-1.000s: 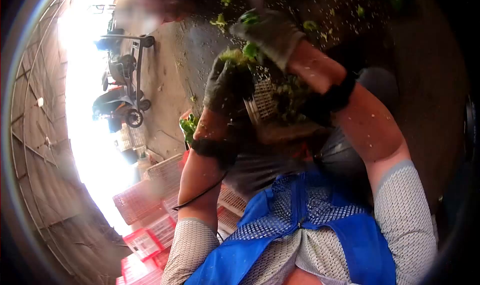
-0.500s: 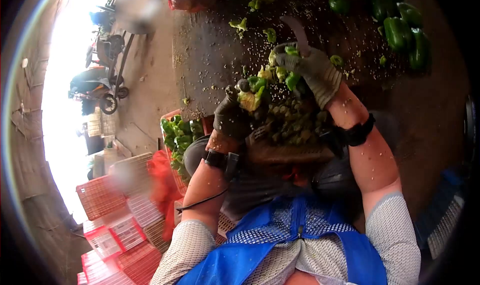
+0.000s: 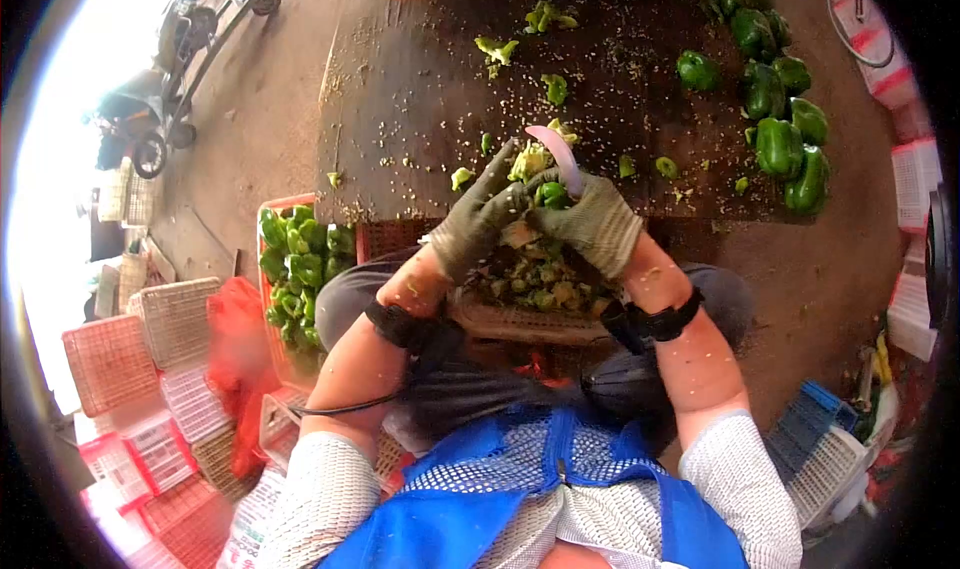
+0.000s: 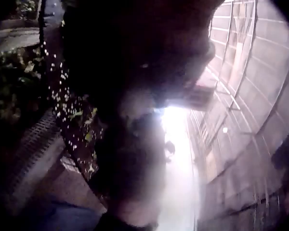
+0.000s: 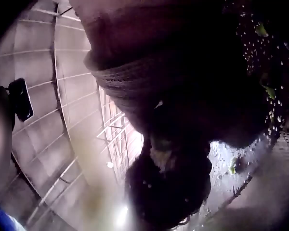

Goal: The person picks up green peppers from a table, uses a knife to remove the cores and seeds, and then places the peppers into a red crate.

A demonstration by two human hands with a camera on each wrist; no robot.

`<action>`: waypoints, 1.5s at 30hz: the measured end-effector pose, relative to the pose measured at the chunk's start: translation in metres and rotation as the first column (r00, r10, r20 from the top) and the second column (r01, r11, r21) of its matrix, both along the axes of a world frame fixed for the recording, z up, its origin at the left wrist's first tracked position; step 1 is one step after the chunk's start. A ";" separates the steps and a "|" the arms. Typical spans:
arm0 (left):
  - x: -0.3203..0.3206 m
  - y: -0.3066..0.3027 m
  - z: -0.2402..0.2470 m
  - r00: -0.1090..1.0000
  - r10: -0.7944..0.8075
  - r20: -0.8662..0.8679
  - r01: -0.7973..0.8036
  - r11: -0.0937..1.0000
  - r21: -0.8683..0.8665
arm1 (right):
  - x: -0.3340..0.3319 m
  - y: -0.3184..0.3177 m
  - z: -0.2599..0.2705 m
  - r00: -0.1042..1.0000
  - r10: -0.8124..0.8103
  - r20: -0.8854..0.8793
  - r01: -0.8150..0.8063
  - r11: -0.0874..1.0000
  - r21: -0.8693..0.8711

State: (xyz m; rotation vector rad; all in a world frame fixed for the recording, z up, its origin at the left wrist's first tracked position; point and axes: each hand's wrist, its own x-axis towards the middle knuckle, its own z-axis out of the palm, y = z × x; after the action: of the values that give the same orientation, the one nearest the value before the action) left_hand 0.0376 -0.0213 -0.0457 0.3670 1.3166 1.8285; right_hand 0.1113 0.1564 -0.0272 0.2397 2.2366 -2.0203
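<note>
Both hands wear grey-green gloves and meet at the near table edge in the head view. My right hand (image 3: pixel 597 227) grips a knife (image 3: pixel 562 156) with a curved, pinkish blade pointing up and left. A green pepper (image 3: pixel 551 196) lies against its fingers. My left hand (image 3: pixel 475 219) is beside it, its fingers extended toward the pepper and a pale green core piece (image 3: pixel 530 162); whether it touches them is unclear. Below the hands is a container heaped with pepper scraps (image 3: pixel 545 281). Both wrist views are dark, with the gloved hands only as silhouettes.
Seeds and scraps dot the dark table (image 3: pixel 400 99). Whole green peppers (image 3: pixel 778 147) are grouped at its right. An orange crate (image 3: pixel 268 299) of peppers stands left of my knees. Stacked crates (image 3: pixel 110 366) are at lower left, a blue crate (image 3: pixel 815 424) at lower right.
The hands have come together, the left moving right toward the right hand. The view has shifted, showing more of the table and the floor on the right.
</note>
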 end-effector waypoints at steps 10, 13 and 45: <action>0.029 0.014 0.010 0.768 0.026 0.640 -0.218 0.950 0.224 | 0.058 -0.023 0.059 0.980 -0.196 0.036 0.200 0.972 -0.124; 0.035 0.010 -0.004 0.898 0.030 0.438 -0.107 0.982 0.153 | 0.077 -0.002 0.085 0.913 -0.407 0.010 0.373 0.827 -0.421; -0.003 -0.506 -0.066 0.315 0.721 -0.617 -0.949 0.231 -0.214 | 0.033 -0.195 0.040 0.954 0.221 0.203 -0.233 0.972 0.038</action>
State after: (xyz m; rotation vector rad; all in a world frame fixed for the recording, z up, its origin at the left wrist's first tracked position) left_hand 0.0346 -0.5276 -0.1120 -0.5265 2.6743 2.0956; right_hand 0.1445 -0.0386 0.0132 0.1701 2.0993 -1.7327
